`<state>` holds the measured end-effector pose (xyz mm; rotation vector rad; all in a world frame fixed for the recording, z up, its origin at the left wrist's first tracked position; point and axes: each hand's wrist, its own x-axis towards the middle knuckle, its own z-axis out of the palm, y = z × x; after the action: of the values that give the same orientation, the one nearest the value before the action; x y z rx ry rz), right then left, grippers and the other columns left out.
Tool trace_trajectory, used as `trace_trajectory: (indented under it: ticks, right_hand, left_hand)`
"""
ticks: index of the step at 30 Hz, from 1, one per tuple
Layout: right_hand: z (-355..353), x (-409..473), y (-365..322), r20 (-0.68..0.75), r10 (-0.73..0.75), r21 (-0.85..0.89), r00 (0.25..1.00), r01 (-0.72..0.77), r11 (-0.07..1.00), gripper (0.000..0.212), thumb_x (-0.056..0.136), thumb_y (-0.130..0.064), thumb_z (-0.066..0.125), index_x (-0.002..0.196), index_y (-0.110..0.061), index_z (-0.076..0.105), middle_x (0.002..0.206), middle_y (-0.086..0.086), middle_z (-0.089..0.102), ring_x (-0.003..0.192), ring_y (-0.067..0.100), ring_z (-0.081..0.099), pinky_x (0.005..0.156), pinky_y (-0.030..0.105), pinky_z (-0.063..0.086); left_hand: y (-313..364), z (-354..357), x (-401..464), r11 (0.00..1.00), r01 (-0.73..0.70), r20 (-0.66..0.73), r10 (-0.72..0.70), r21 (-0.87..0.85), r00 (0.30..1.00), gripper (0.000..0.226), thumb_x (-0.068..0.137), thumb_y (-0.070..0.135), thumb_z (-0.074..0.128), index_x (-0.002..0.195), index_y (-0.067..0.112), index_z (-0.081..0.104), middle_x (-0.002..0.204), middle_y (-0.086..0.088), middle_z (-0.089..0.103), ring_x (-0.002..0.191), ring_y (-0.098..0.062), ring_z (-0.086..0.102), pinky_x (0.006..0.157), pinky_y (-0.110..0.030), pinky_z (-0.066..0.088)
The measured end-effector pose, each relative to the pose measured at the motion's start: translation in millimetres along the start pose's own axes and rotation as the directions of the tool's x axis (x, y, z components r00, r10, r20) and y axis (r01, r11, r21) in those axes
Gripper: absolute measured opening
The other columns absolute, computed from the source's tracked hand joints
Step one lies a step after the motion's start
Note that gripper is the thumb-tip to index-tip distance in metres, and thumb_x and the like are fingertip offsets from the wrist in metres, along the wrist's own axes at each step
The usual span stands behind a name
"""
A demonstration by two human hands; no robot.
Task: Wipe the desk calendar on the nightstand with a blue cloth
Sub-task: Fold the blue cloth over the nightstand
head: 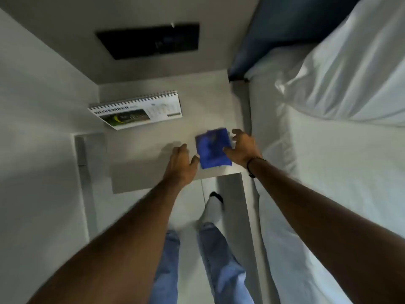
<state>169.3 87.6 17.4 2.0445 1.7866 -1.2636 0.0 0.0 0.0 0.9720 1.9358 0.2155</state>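
Calendar: your desk calendar (140,109) stands at the back left of the nightstand surface (153,137), spiral binding along its top edge; the heading reads "NOVEMBER"; a dark picture with a yellow-green streak sits under it; the date grid to the right is too blurred to read.
Cloth: your blue cloth (211,148) lies folded flat near the front right of the surface, well apart from the calendar.
Left hand: your left hand (180,164) is over the front edge, just beside the cloth's left side; fingers held loosely together, thumb toward the cloth, gripping nothing.
Right hand: your right hand (242,149) is at the cloth's right edge; fingers (236,132) spread and curled above it, thumb on or just over the fabric; you cannot tell whether it presses down; a dark band circles the wrist.
Bed: the white bed (328,172) runs along your right, pillow (350,69) at its head.
Wall: a black panel (149,41) is set above the nightstand; nothing readable on it.
Below: your jeans (219,260) and a white sock (211,210) show over the floor.
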Motion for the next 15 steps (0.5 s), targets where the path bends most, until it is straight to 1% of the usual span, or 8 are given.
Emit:
trace_trajectory:
  ticks: [2,4,6,8,10,12,14,15]
  right_hand:
    - [16,13,14,-0.002,0.036,0.061,0.999,-0.036,0.997,0.057,0.079,-0.022,0.070,0.133,-0.009,0.055,0.127,0.015,0.068,0.117,0.036,0.064,0.097,0.041,0.056]
    - [31,18,26,0.026,0.061,0.084,0.998,-0.063,0.994,0.054,0.080,-0.024,0.071,0.130,-0.009,0.058,0.126,0.013,0.067,0.115,0.033,0.065,0.098,0.043,0.057]
    - [41,24,32,-0.022,0.058,0.118,0.998,-0.055,0.992,0.052,0.081,-0.027,0.072,0.129,-0.011,0.062,0.126,0.013,0.068,0.115,0.032,0.065,0.100,0.043,0.055]
    - [44,29,35,-0.066,0.062,0.169,0.996,-0.050,0.984,0.050,0.080,-0.031,0.075,0.126,-0.013,0.066,0.122,0.011,0.071,0.111,0.030,0.066,0.098,0.042,0.055]
    - [47,36,37,-0.024,0.115,0.259,0.993,-0.105,0.960,0.044,0.080,-0.030,0.077,0.121,-0.014,0.069,0.117,0.008,0.074,0.107,0.028,0.068,0.096,0.041,0.057]
    - [44,37,36,0.090,0.190,0.373,0.978,-0.210,0.904,0.037,0.079,-0.025,0.077,0.112,-0.010,0.074,0.113,0.012,0.076,0.106,0.032,0.071,0.096,0.042,0.058]
    - [38,28,33,0.188,0.255,0.504,0.948,-0.316,0.804,0.028,0.074,-0.018,0.077,0.100,-0.006,0.077,0.112,0.020,0.077,0.102,0.036,0.073,0.095,0.048,0.059]
    - [35,20,31,0.225,0.277,0.562,0.934,-0.357,0.746,0.024,0.072,-0.015,0.075,0.094,-0.005,0.076,0.110,0.023,0.077,0.096,0.036,0.074,0.092,0.049,0.061]
  left_hand:
    - [0,22,21,0.988,0.090,-0.035,-0.096,-0.128,0.995,0.063,0.097,0.027,0.060,0.149,-0.003,0.043,0.149,-0.024,0.048,0.137,-0.036,0.051,0.116,-0.034,0.036]
    - [5,36,32,0.972,0.141,-0.087,-0.159,-0.186,0.983,0.058,0.095,0.025,0.063,0.141,-0.008,0.050,0.138,-0.030,0.057,0.128,-0.039,0.058,0.111,-0.034,0.041]
    - [12,45,39,0.950,0.151,-0.126,-0.191,-0.274,0.973,0.055,0.093,0.020,0.066,0.137,-0.009,0.049,0.123,-0.029,0.068,0.117,-0.038,0.066,0.103,-0.034,0.046]
    - [17,49,45,0.911,0.177,-0.125,-0.239,-0.373,0.963,0.055,0.090,0.015,0.068,0.136,-0.006,0.047,0.117,-0.026,0.072,0.110,-0.037,0.070,0.098,-0.040,0.054]
    - [16,52,52,0.892,0.212,-0.061,-0.257,-0.400,0.964,0.042,0.090,0.011,0.067,0.129,-0.002,0.057,0.115,-0.024,0.073,0.106,-0.037,0.071,0.093,-0.040,0.057]
    - [15,50,51,0.884,0.240,0.027,-0.251,-0.401,0.968,0.026,0.090,0.008,0.065,0.115,0.000,0.069,0.111,-0.022,0.075,0.097,-0.034,0.071,0.087,-0.039,0.057]
    - [16,39,41,0.869,0.266,0.092,-0.251,-0.416,0.964,0.018,0.091,0.006,0.063,0.106,0.005,0.072,0.104,-0.019,0.073,0.090,-0.026,0.066,0.088,-0.041,0.057]
    - [17,32,33,0.863,0.281,0.120,-0.255,-0.420,0.960,0.014,0.091,0.005,0.062,0.102,0.008,0.070,0.101,-0.017,0.071,0.090,-0.025,0.064,0.091,-0.044,0.057]
